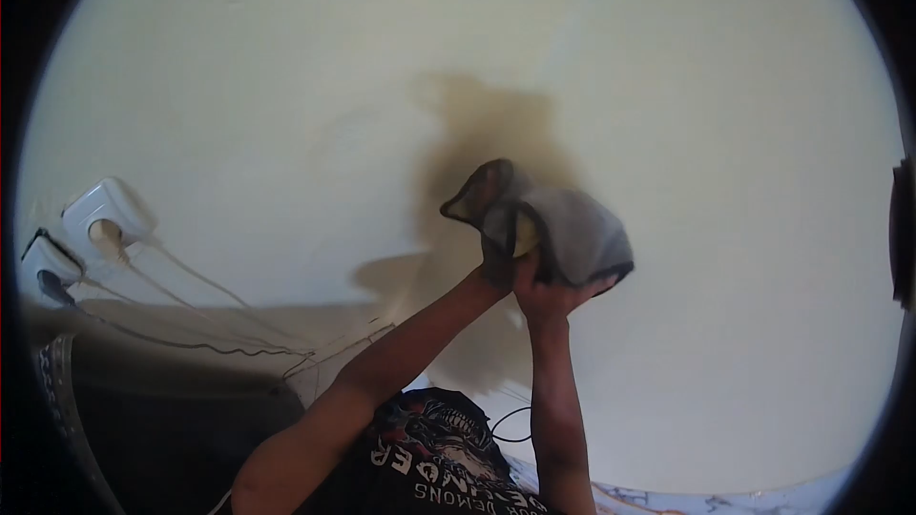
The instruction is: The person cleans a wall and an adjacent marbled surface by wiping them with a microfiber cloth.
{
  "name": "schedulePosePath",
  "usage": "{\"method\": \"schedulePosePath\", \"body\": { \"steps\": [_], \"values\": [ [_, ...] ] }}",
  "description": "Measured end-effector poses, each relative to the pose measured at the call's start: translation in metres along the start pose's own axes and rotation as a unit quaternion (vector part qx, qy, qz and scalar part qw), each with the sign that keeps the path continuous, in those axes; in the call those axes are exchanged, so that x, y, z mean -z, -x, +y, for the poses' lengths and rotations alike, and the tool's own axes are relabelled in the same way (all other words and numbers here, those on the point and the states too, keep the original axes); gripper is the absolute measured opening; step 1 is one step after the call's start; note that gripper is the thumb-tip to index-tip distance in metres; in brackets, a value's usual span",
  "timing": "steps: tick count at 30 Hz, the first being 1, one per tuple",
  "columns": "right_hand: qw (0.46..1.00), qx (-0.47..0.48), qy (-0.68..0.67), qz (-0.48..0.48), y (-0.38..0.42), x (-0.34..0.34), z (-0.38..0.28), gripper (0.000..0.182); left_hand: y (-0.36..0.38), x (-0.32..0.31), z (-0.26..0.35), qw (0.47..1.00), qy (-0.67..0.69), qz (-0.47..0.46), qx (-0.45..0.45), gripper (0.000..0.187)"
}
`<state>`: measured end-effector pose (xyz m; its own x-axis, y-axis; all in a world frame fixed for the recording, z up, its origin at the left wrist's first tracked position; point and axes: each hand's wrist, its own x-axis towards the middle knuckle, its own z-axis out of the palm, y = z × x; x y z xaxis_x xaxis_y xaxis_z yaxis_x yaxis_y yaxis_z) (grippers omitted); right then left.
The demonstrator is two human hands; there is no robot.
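A grey cloth (577,229) with dark edging is bunched up in front of the pale wall, and a yellowish patch shows in its fold. My right hand (553,298) grips it from below, fingers curled around its lower edge. Close beside it, my left hand (499,265) is closed on the cloth's left part, its fingers mostly hidden behind the folds. One corner of the cloth sticks out to the upper left.
The pale wall (725,181) fills most of the view, with shadows of the arms and cloth on it. At left are two white sockets, the larger socket (107,215) above, with plugs and cables (205,346). A dark object (181,401) stands below them.
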<state>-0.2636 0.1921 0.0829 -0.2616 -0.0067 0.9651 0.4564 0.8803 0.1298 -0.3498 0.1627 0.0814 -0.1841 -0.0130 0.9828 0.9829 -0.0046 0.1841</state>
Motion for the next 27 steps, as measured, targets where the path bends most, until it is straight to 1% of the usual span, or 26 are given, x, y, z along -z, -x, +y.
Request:
{"method": "schedulePosePath", "body": {
  "steps": [1, 2, 3, 4, 5, 6, 7, 9, 11, 12, 13, 15, 16, 17, 18, 19, 20, 21, 23, 24, 26, 27],
  "values": [
    [0.991, -0.069, -0.114, -0.003, 0.000, -0.002, -0.002, 0.049, 0.002, 0.004, -0.005, 1.000, -0.022, 0.004, 0.000, 0.054],
    [0.964, -0.138, -0.228, -0.008, 0.001, -0.005, -0.003, 0.053, 0.002, 0.004, -0.010, 0.999, -0.047, 0.007, 0.001, 0.055],
    [0.960, -0.139, -0.244, -0.012, 0.005, -0.013, -0.005, 0.053, 0.004, 0.007, -0.017, 0.997, -0.073, 0.009, 0.001, 0.055],
    [0.923, -0.166, -0.347, 0.023, 0.012, -0.027, -0.008, 0.059, 0.006, 0.009, -0.024, 0.995, -0.101, 0.010, 0.003, 0.055],
    [0.872, -0.191, -0.448, 0.054, 0.021, -0.038, -0.011, 0.066, 0.019, 0.033, -0.036, 0.991, -0.133, 0.013, 0.006, 0.056],
    [0.860, -0.188, -0.473, 0.046, 0.031, -0.047, -0.019, 0.066, 0.018, 0.030, -0.038, 0.985, -0.171, 0.021, 0.008, 0.056],
    [0.811, -0.244, -0.531, 0.024, 0.041, -0.057, -0.026, 0.070, 0.017, 0.034, -0.046, 0.976, -0.215, 0.032, 0.011, 0.057],
    [0.686, -0.342, -0.642, -0.025, 0.045, -0.087, -0.051, 0.079, 0.006, 0.057, -0.073, 0.951, -0.305, 0.058, 0.002, 0.057],
    [0.539, -0.429, -0.722, -0.072, 0.028, -0.120, -0.087, 0.089, 0.001, 0.077, -0.090, 0.949, -0.301, 0.075, 0.058, 0.064],
    [0.767, -0.175, -0.618, 0.015, -0.017, -0.103, -0.108, 0.080, -0.005, 0.088, -0.098, 0.949, -0.291, 0.080, 0.087, 0.068],
    [0.751, -0.176, -0.635, 0.032, -0.023, -0.103, -0.110, 0.080, -0.009, 0.097, -0.100, 0.945, -0.309, 0.082, 0.065, 0.068],
    [0.842, -0.034, -0.538, -0.030, -0.035, -0.108, -0.117, 0.068, -0.020, 0.120, -0.113, 0.913, -0.386, 0.120, 0.046, 0.073],
    [0.873, -0.039, -0.485, 0.016, -0.045, -0.104, -0.140, 0.055, -0.033, 0.146, -0.110, 0.900, -0.431, 0.058, 0.036, 0.068],
    [0.871, -0.039, -0.490, 0.016, -0.051, -0.108, -0.157, 0.055, -0.035, 0.159, -0.121, 0.897, -0.436, 0.059, 0.035, 0.068],
    [0.850, -0.052, -0.522, -0.046, -0.056, -0.113, -0.170, 0.054, -0.038, 0.168, -0.130, 0.931, -0.343, 0.113, 0.045, 0.064],
    [0.827, -0.065, -0.548, -0.107, -0.065, -0.119, -0.179, 0.054, -0.040, 0.172, -0.136, 0.954, -0.243, 0.167, 0.053, 0.059],
    [0.877, 0.035, -0.476, -0.050, -0.084, -0.114, -0.183, 0.051, -0.049, 0.169, -0.134, 0.957, -0.235, 0.165, 0.050, 0.059],
    [0.913, 0.133, -0.387, 0.005, -0.108, -0.103, -0.188, 0.049, -0.055, 0.175, -0.133, 0.958, -0.238, 0.154, 0.051, 0.059],
    [0.856, 0.177, -0.485, 0.002, -0.138, -0.101, -0.189, 0.044, -0.067, 0.180, -0.131, 0.965, -0.228, 0.120, 0.040, 0.058],
    [0.873, 0.157, -0.462, 0.005, -0.147, -0.100, -0.185, 0.044, -0.068, 0.184, -0.128, 0.971, -0.216, 0.096, 0.032, 0.058],
    [0.866, 0.155, -0.475, 0.027, -0.155, -0.105, -0.168, 0.044, -0.080, 0.169, -0.127, 0.979, -0.195, 0.048, 0.018, 0.058],
    [0.879, 0.135, -0.457, 0.027, -0.149, -0.112, -0.151, 0.044, -0.086, 0.163, -0.129, 0.981, -0.190, 0.024, 0.012, 0.058]
  ]
}}
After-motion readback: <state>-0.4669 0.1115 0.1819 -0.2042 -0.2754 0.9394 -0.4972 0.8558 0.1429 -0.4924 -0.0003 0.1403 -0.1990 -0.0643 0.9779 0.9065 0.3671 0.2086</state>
